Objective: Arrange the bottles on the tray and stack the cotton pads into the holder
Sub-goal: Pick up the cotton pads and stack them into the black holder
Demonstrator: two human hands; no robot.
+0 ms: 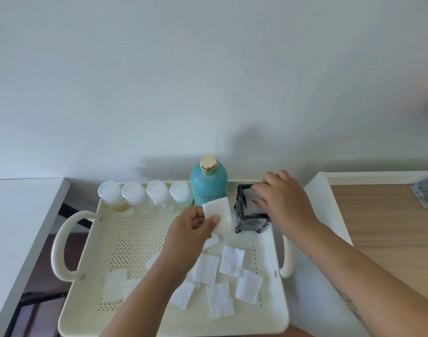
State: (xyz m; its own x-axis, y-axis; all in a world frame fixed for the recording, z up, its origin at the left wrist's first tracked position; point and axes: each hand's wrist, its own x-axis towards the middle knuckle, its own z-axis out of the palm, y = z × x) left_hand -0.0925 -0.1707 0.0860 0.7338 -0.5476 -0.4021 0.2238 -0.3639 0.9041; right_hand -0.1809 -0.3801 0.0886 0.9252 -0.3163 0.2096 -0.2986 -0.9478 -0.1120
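1. Bottles: 4 small clear bottles [145, 197] with white caps stand upright in a row along the far edge of the cream perforated tray [278, 305]; a larger teal bottle [209, 182] with a gold cap stands just to their right, in the same row. This half of the task appears complete.
2. Holder: the dark, ornate square holder [250, 223] stands in the far right corner of the tray, beside the teal bottle. White pad material shows inside it; how many pads it contains cannot be told.
3. Right hand [284, 198]: it rests over the holder's opening, fingers extended downward onto a pad at the top, apparently pressing it in. Whether it pinches the pad is hidden.
4. Left hand [196, 227]: it pinches 1 square cotton pad [218, 211] between thumb and fingers, raised just left of the holder and in front of the teal bottle.
5. Remaining work: roughly 10 loose pads [231, 260] lie scattered flat on the near half of the tray, some overlapping, 1 partly hidden under the left forearm. Stacking therefore appears to be at an early to middle stage; the held pad is the probable next entry.
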